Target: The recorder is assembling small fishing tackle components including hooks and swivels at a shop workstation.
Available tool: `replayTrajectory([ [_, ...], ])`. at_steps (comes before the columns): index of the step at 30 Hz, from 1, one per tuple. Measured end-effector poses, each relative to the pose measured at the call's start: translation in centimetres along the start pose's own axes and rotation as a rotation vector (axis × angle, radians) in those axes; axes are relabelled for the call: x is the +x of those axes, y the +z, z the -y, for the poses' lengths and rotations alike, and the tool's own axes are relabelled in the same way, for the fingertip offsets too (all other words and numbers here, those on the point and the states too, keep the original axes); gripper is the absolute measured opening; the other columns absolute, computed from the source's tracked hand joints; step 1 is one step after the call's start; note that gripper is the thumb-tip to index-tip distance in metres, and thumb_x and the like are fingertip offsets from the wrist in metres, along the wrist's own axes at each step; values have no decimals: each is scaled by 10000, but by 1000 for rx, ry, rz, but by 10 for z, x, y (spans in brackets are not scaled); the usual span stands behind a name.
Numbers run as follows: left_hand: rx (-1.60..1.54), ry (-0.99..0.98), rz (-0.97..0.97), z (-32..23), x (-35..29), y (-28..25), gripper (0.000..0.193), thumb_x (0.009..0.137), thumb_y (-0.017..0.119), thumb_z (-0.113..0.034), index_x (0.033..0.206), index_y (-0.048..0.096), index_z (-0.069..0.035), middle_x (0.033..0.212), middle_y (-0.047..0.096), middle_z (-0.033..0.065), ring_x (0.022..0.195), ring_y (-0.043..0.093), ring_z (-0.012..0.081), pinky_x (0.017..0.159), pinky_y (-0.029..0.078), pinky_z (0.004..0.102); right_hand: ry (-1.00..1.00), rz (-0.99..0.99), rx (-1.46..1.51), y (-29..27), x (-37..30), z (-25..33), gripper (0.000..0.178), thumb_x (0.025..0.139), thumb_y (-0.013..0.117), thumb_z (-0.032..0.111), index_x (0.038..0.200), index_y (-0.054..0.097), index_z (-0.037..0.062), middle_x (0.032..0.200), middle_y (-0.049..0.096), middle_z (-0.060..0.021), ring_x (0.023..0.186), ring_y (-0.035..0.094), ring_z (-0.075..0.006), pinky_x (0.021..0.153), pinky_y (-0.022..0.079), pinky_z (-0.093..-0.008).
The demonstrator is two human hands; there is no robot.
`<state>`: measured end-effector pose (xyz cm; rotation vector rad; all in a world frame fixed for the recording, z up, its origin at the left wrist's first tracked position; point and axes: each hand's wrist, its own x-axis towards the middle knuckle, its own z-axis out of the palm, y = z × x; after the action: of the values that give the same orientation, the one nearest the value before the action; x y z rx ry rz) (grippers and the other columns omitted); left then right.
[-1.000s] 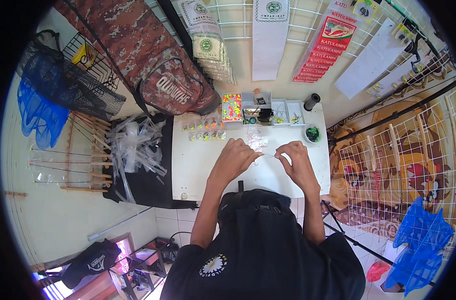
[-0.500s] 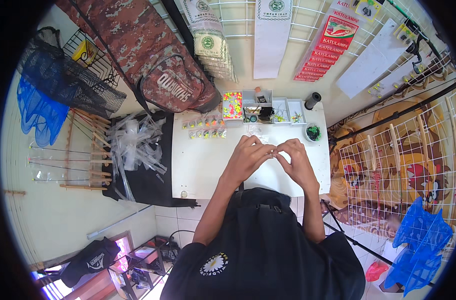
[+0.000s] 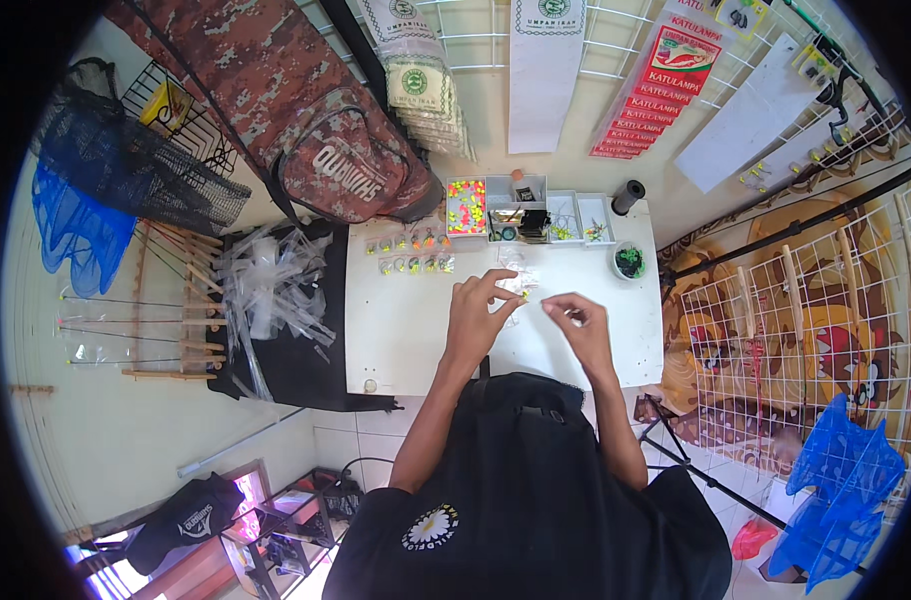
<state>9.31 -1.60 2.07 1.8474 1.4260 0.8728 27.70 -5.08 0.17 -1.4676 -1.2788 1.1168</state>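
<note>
Above the middle of the white table, my left hand [image 3: 476, 315] pinches a small yellow-green piece [image 3: 525, 295] between thumb and forefinger. A short gap to the right, my right hand [image 3: 584, 325] has its thumb and forefinger drawn together; anything between them is too small to make out. Clear plastic bags [image 3: 513, 260] lie on the table just beyond my left fingers. To their left are two rows of small clear packets [image 3: 414, 243] with colourful contents.
Along the table's back stand a tray of bright beads [image 3: 466, 205], a grey compartment box [image 3: 536, 185] and white trays with small green pieces [image 3: 595, 215]. A round tub [image 3: 629, 262] and a black cylinder [image 3: 629, 196] are at right. Plastic strips [image 3: 271, 280] lie left.
My hands, which met at the fingertips, have come apart. The yellow-green piece now shows in my left fingers, and my right hand has shifted slightly down and right.
</note>
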Motion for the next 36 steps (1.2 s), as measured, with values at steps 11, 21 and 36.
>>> replayTrajectory([
  [11, 55, 48, 13, 3, -10, 9, 328, 777, 748, -187, 1081, 653, -109, 790, 718, -30, 694, 498, 168, 772, 360, 318, 674, 160, 933, 33, -13, -37, 259, 912, 650, 341, 1045, 660, 119, 1012, 616, 26, 892, 509, -110, 822, 422, -289],
  [21, 114, 105, 21, 0, -16, 12, 360, 770, 748, -160, 1113, 646, -120, 802, 712, -37, 713, 479, 167, 735, 382, 310, 709, 157, 1010, 30, -14, -39, 278, 892, 684, 285, 1111, 660, 116, 982, 599, 49, 896, 502, -106, 805, 432, -279],
  [36, 29, 39, 110, 5, -21, 17, 448, 749, 777, -207, 1162, 625, -123, 830, 714, -27, 716, 503, 170, 729, 389, 310, 447, 35, 650, 29, -12, -32, 180, 862, 704, 225, 971, 706, 81, 890, 675, 34, 814, 548, -64, 740, 391, -265],
])
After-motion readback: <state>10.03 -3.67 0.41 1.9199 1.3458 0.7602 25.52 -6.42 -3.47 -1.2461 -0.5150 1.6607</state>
